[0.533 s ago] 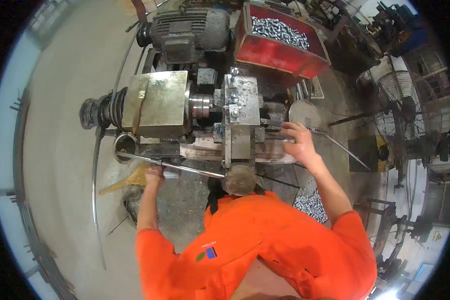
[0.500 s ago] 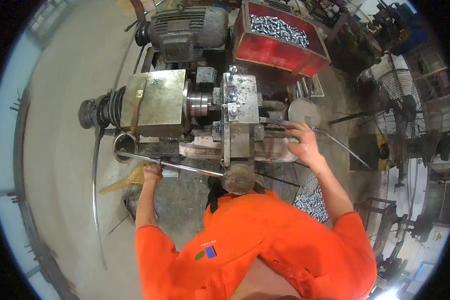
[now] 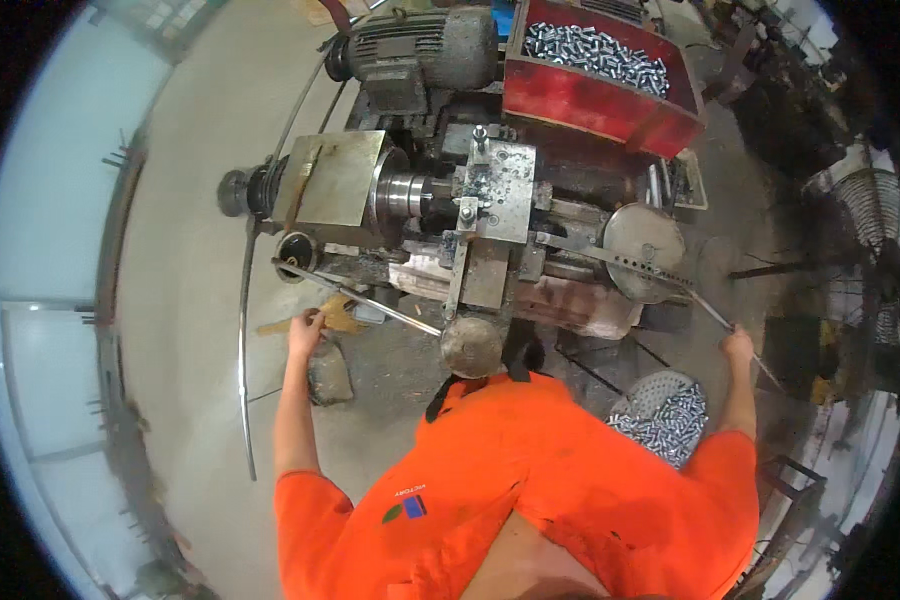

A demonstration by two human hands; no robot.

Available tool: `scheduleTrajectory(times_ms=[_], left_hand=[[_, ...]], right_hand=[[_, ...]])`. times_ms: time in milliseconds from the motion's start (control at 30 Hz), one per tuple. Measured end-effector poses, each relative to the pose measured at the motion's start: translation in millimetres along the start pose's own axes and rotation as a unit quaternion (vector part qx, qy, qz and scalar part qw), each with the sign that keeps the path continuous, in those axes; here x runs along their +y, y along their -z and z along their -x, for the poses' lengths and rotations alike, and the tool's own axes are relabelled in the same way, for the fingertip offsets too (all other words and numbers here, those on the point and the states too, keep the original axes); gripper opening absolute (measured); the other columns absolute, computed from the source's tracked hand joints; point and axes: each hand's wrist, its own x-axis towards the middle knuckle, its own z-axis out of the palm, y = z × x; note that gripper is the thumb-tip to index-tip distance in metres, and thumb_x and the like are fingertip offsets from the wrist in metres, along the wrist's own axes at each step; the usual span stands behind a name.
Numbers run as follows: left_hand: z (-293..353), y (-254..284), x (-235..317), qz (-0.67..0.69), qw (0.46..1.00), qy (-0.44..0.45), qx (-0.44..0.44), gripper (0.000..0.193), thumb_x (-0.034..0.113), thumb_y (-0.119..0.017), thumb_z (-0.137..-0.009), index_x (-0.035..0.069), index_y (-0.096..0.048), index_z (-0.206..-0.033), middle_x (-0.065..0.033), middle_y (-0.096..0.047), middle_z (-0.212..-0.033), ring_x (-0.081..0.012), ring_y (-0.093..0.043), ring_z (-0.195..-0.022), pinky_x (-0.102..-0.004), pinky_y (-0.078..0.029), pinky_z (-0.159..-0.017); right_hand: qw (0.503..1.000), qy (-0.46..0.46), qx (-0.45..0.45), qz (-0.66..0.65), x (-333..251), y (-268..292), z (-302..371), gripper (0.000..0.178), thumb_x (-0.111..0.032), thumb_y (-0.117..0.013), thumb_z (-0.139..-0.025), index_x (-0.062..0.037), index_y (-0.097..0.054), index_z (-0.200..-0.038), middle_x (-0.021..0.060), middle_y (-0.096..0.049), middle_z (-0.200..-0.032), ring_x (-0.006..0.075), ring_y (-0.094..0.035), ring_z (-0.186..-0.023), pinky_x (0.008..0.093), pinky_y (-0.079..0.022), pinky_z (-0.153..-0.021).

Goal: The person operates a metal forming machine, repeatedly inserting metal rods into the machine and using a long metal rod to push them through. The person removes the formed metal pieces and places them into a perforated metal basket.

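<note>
My right hand (image 3: 738, 345) is wrapped around a thin metal rod (image 3: 710, 308), which extends from a flat bar with a row of holes (image 3: 650, 268) at the machine's right side. My left hand (image 3: 308, 328) hovers low at the left, fingers pinched together; whatever lies between them is too small to make out. Above it, apart from the hand, a long silver lever (image 3: 370, 303) slants down to a round worn hub (image 3: 472, 348). At the machine's centre, a shiny spindle collar (image 3: 405, 195) faces a drilled metal tool block (image 3: 505, 190).
A red bin (image 3: 600, 105) full of small metal pieces stands at the back right. More pieces lie in a perforated pan (image 3: 660, 395) low right. A motor (image 3: 420, 50) sits behind the machine. A round metal plate (image 3: 642, 245) and a yellow-brown flat object (image 3: 342, 312) flank the machine.
My right hand has moved right and nearer, from beside the holed bar onto the rod. My left hand now sits farther below the silver lever. The view has shifted.
</note>
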Motion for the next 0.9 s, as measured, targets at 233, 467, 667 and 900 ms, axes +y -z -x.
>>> scheduleTrajectory(times_ms=[233,467,667,900], left_hand=[[-2,-33,64,0.174,0.981,0.091,0.007,0.054,0.045,-0.049,-0.087,-0.007,-0.048,-0.100,-0.0178,-0.062,-0.070,-0.0222,-0.061,-0.049,-0.0293,-0.049,-0.044],[-61,-69,-9,0.119,0.974,-0.007,0.195,0.040,0.028,-0.058,-0.081,-0.010,-0.051,-0.075,-0.0132,-0.054,-0.059,-0.0240,-0.053,-0.051,-0.0372,-0.041,-0.045],[-52,-87,25,0.142,0.972,0.023,0.184,0.038,0.026,-0.057,-0.081,-0.011,-0.048,-0.084,-0.0160,-0.055,-0.063,-0.0251,-0.055,-0.053,-0.0366,-0.043,-0.047],[-51,-76,31,0.118,0.980,0.064,0.145,0.039,0.027,-0.055,-0.082,-0.008,-0.050,-0.065,-0.0172,-0.055,-0.056,-0.0274,-0.057,-0.046,-0.0356,-0.043,-0.042]], right_hand=[[0.997,0.003,0.066,-0.035,6,-43,42,0.040,-0.025,-0.059,-0.067,-0.0085,-0.059,-0.103,0.0178,-0.063,-0.091,0.0331,-0.060,-0.088,0.0417,-0.049,-0.073],[0.959,0.038,0.034,-0.278,-54,-96,199,0.027,-0.023,-0.059,-0.061,-0.0021,-0.059,-0.079,0.0191,-0.060,-0.075,0.0378,-0.059,-0.070,0.0434,-0.047,-0.063],[0.810,-0.022,0.000,-0.586,-117,-107,248,0.018,-0.017,-0.056,-0.063,-0.0024,-0.048,-0.070,0.0094,-0.044,-0.052,0.0198,-0.046,-0.051,0.0335,-0.035,-0.046],[0.780,-0.026,-0.108,-0.615,-121,-38,254,0.025,-0.012,-0.055,-0.063,0.0032,-0.054,-0.083,0.0036,-0.044,-0.057,0.0145,-0.041,-0.052,0.0304,-0.034,-0.047]])
